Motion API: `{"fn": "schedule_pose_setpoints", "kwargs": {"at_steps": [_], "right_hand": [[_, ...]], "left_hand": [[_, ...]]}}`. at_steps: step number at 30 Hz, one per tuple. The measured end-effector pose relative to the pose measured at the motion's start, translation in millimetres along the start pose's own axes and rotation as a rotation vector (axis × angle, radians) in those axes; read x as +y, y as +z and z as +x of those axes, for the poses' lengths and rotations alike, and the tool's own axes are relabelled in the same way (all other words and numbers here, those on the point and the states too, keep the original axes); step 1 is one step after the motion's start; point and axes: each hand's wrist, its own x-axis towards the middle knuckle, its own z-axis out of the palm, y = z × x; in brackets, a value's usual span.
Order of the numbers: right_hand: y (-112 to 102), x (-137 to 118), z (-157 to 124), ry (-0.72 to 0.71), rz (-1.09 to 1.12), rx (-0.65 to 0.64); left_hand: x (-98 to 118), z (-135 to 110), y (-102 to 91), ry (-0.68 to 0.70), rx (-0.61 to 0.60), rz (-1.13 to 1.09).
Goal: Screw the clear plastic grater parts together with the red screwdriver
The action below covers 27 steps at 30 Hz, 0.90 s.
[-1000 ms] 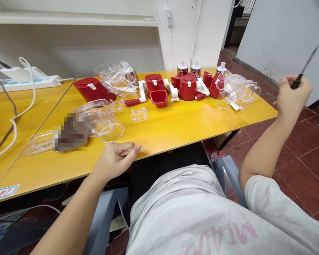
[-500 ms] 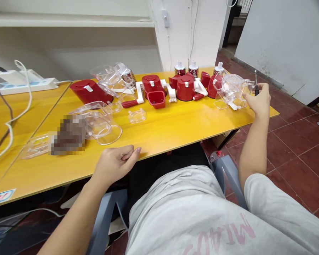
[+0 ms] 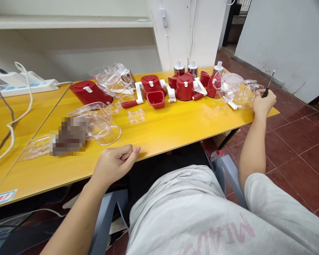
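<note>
The right hand point(image 3: 263, 103) is closed around a slim screwdriver point(image 3: 268, 83). The dark handle sits in the fist and the metal shaft points up and away from the person. The hand rests at the far right corner of the yellow table point(image 3: 175, 129), just beside a cluster of clear plastic housings point(image 3: 232, 86); whether the knuckles touch the nearest clear piece cannot be told.

The left hand point(image 3: 114, 164) lies on the near edge of the table with its fingers loosely curled and nothing in it. It is well apart from the right hand.

Just beyond the left hand stand clear hopper pieces point(image 3: 99, 124), and a blurred patch covers the parts next to them. A small clear lid point(image 3: 136, 116) lies alone nearer the middle of the table.

Along the far edge runs a row of red housings — one lying on its side at the left point(image 3: 89, 92), one with a square chute point(image 3: 152, 88) and a round one point(image 3: 184, 88). A white crank with a red grip point(image 3: 134, 100) lies between the first two. Behind the row stand drum blades with white caps point(image 3: 179, 67).

On a second table to the left are a white power strip point(image 3: 23, 85) and a loose white cable point(image 3: 16, 120). The floor point(image 3: 303, 141) on the right is laid with dark red tiles.
</note>
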Motion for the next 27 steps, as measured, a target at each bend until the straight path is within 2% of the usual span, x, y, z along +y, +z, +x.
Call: {"fn": "schedule_pose_setpoints", "kwargs": {"at_steps": [6,16,27], "right_hand": [[5,9,6,0.028,0.078,0.073],[11,18,9,0.067,0.129,0.069],[-2,18,7,0.085,0.139,0.011]], "left_hand": [[-2,0,0.4,0.020,0.008,0.003],[-3,0,-0.1,0.045,0.012,0.005],[-5,0,0.5,0.072,0.024,0.004]]}}
